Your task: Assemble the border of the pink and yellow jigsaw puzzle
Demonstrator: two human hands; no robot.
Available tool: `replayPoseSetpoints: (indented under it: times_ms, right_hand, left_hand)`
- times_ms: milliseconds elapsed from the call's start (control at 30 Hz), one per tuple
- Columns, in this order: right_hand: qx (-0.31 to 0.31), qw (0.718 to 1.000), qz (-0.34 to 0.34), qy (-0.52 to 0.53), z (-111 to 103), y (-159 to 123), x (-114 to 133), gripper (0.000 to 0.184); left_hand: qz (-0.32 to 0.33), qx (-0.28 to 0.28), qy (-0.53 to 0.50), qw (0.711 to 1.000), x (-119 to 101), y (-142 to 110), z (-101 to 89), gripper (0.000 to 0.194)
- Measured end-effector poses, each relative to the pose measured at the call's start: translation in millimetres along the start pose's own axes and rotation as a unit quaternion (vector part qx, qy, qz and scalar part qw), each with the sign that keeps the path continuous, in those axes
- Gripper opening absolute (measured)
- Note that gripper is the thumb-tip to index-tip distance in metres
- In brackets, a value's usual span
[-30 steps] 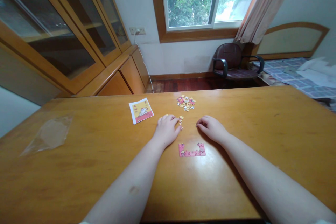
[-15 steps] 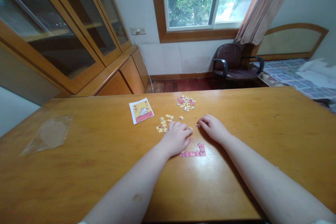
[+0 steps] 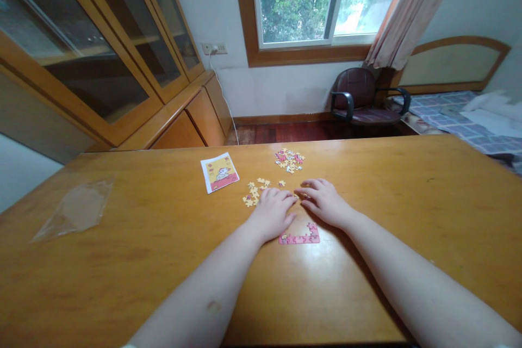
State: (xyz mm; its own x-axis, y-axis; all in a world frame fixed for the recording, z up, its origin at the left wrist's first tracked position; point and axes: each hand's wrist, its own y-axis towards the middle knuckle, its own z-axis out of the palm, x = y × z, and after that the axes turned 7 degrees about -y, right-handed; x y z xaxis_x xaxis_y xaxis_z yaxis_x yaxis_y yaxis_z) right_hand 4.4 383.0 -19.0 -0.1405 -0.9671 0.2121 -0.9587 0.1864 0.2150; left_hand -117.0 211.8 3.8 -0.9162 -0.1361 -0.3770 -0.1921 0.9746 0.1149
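Observation:
A small jigsaw piece (image 3: 296, 196) lies at the fingertips of both hands. My left hand (image 3: 273, 213) rests palm down, its thumb apart from its fingers, over the left end of a partly joined pink jigsaw border (image 3: 300, 239), hiding part of it. My right hand (image 3: 326, 204) reaches in from the other side, thumb and fingers apart around the piece. Something small under its fingers is too hidden to make out. Loose yellow jigsaw pieces (image 3: 254, 192) lie just beyond my left hand, and one separate piece (image 3: 281, 183) sits between them and the right hand.
A mixed pile of jigsaw pieces (image 3: 289, 160) lies near the far edge of the wooden table (image 3: 163, 272). Left of it is a picture card (image 3: 220, 172) with a cartoon animal. A clear plastic bag (image 3: 77, 206) lies far left. An armchair (image 3: 361, 95) stands beyond the table.
My left hand has moved right and nearer, off the yellow pieces and over the pink border, bringing a piece toward the right hand. My right hand has spread its fingers and shifted left.

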Motion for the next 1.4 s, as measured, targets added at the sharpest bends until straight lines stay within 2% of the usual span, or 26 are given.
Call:
replayPoseSetpoints:
  times_ms: [100,400,633,1033,1400]
  right_hand:
    - [0.004,1.000,-0.015,-0.012,3.2,-0.8,0.3,0.034]
    - [-0.010,0.998,-0.046,0.037,0.0,0.2,-2.3,0.014]
    - [0.014,0.998,0.000,0.058,-0.6,0.9,-3.2,0.003]
    - [0.004,0.999,0.037,0.030,-2.8,-0.6,-9.6,0.005]
    - [0.011,0.999,0.039,0.029,-5.8,-0.7,-9.3,0.007]
  left_hand:
    - [0.021,0.018,-0.004,1.000,0.4,0.1,-0.4,0.032]
    - [0.068,0.048,-0.034,0.996,0.8,0.0,-3.9,0.033]
    - [0.066,0.041,-0.021,0.997,1.2,-1.4,-1.2,0.037]
    - [0.058,0.044,-0.020,0.997,4.3,-0.8,3.2,0.040]
    - [0.053,0.037,-0.029,0.997,5.4,-0.3,3.7,0.037]
